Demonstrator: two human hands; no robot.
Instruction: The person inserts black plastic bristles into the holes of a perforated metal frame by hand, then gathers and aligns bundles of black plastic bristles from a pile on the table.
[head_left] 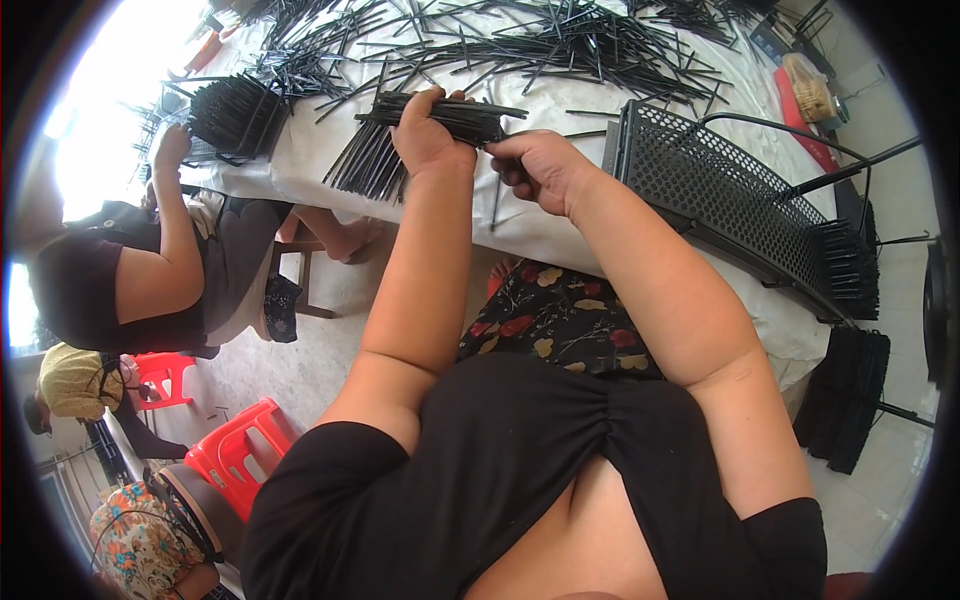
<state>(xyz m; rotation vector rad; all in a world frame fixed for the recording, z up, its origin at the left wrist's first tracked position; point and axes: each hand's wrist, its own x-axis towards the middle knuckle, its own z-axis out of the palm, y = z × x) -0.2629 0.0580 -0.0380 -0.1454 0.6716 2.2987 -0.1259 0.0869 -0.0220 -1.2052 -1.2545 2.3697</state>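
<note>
Covering the whole work surface, a white-clothed table (pixel 300 165) ran across the upper view, strewn with loose black sticks (pixel 560 40) lying at every angle. A black perforated metal tray (pixel 720 190) sat slanted at the right, blocking that side of the table edge, with stick ends bristling from its far end. A co-worker (pixel 150 270) sat at the left, one hand on another upright bunch of sticks (pixel 235 115). The left hand (pixel 430 135) was clenched around a bundle of black sticks (pixel 445 118) at the near table edge, its long axis running left to right, almost level, ends pointing right. The right hand (pixel 540 165) met that end, fingers pinching the tips; a fanned clump (pixel 365 165) hung below.
</note>
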